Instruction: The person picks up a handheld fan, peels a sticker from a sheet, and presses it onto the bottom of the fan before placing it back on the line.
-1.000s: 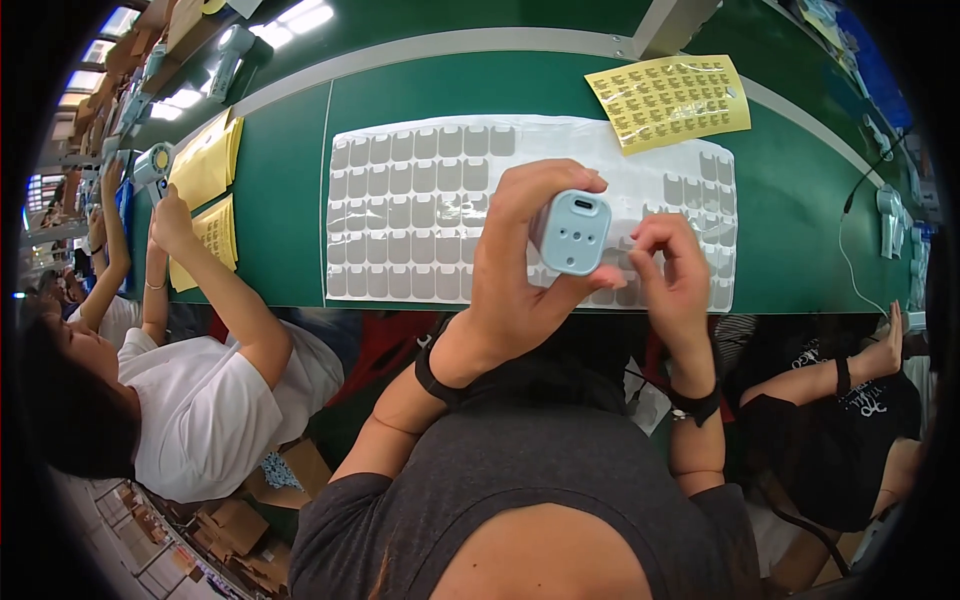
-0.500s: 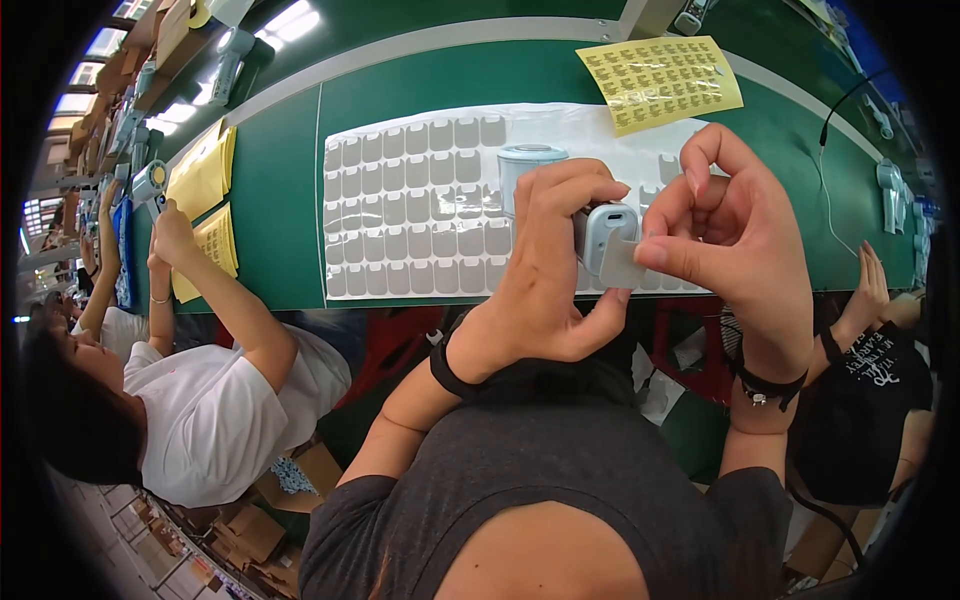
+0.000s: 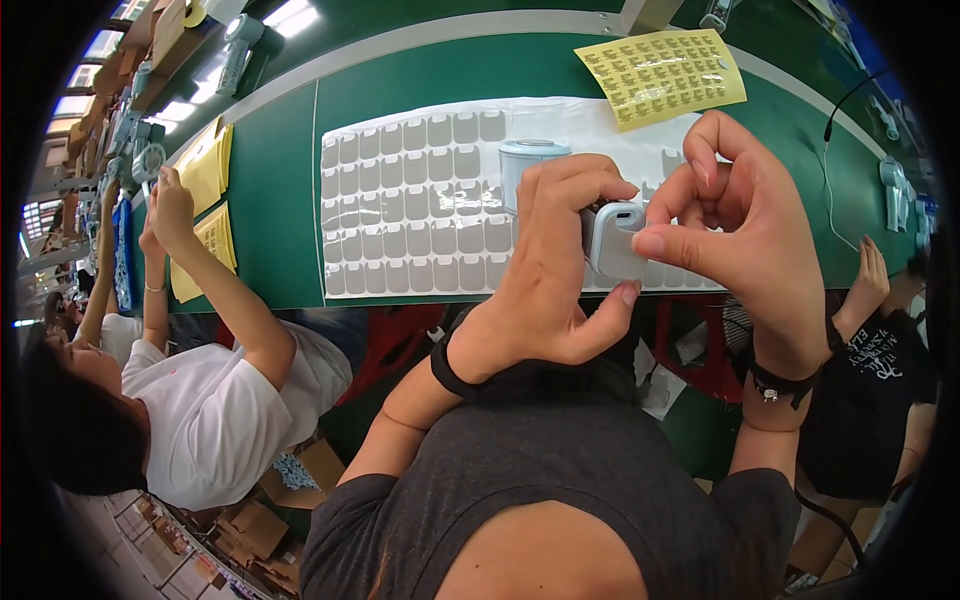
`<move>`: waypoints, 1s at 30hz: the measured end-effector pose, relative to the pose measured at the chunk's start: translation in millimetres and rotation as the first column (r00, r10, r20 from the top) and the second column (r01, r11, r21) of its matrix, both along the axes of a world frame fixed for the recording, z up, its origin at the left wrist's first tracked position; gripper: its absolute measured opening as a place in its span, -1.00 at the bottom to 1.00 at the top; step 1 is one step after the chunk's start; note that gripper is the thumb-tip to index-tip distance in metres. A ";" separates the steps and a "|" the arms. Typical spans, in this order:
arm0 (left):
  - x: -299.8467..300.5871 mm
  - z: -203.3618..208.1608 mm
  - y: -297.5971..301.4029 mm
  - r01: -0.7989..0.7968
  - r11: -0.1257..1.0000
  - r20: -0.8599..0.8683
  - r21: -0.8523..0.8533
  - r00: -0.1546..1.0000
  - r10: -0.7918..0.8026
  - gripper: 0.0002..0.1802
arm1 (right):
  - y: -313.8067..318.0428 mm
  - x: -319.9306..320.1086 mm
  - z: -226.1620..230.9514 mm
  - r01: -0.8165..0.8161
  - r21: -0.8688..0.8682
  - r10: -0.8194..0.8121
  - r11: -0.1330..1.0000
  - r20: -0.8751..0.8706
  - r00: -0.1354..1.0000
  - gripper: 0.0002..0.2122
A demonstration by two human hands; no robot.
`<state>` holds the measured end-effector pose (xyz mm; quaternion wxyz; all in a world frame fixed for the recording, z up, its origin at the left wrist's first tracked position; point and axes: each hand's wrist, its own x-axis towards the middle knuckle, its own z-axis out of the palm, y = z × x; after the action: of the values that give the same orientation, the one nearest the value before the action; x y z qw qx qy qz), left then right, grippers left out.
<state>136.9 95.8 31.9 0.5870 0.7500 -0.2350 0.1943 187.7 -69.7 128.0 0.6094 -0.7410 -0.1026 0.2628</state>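
Note:
My left hand (image 3: 550,265) is wrapped round a light blue handheld fan (image 3: 533,150), its round head beyond my fingers and its handle end toward me. That end has a small dark port. A grey sticker (image 3: 618,256) with rounded corners lies against the end face, below the port. My right hand (image 3: 745,225) pinches the sticker's right edge between thumb and forefinger, its other fingers curled. Under both hands lies a white sheet of grey stickers (image 3: 415,205), with several gone at its right part.
A yellow label sheet (image 3: 665,78) overlaps the sticker sheet's far edge on the green table (image 3: 275,200). More yellow sheets (image 3: 205,180) lie at left. A co-worker (image 3: 215,400) at left holds a fan; another person (image 3: 865,380) sits at right near a white cable (image 3: 828,190).
The grey sticker has moved up and now lies flatter over the fan's handle end. My right hand has shifted slightly, still pinching its edge. The left hand keeps its hold.

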 end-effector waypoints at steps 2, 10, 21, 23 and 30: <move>0.4 0.1 0.7 0.001 1.000 -0.002 0.001 1.000 -0.001 -0.31 | -0.1 2.2 -1.9 -0.004 0.009 0.004 1.000 -0.013 1.000 -0.53; 0.3 -0.3 -0.7 -0.007 1.000 0.009 0.012 1.000 0.007 -0.32 | -0.4 3.8 -4.5 -0.018 -0.001 0.018 1.000 -0.006 1.000 -0.54; 3.7 -1.9 -1.6 0.006 0.999 -0.024 -0.051 1.000 -0.007 -0.47 | 11.2 -5.9 3.3 0.078 -0.108 -0.059 0.991 0.170 0.984 -0.53; 3.9 -2.0 -1.5 -0.001 0.998 -0.028 -0.055 1.000 -0.001 -0.49 | 12.6 -7.5 1.9 0.117 -0.167 -0.072 0.979 0.255 0.964 -0.53; 3.0 -11.3 -4.7 0.132 0.949 -0.054 -0.285 0.987 -0.153 -0.29 | 1.9 13.7 -7.3 -0.046 -0.192 0.111 0.980 0.339 0.934 -0.65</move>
<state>139.9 91.1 20.6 0.7081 0.6472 -0.2366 0.1543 201.4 -67.7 120.7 0.5009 -0.8232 -0.2143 0.1599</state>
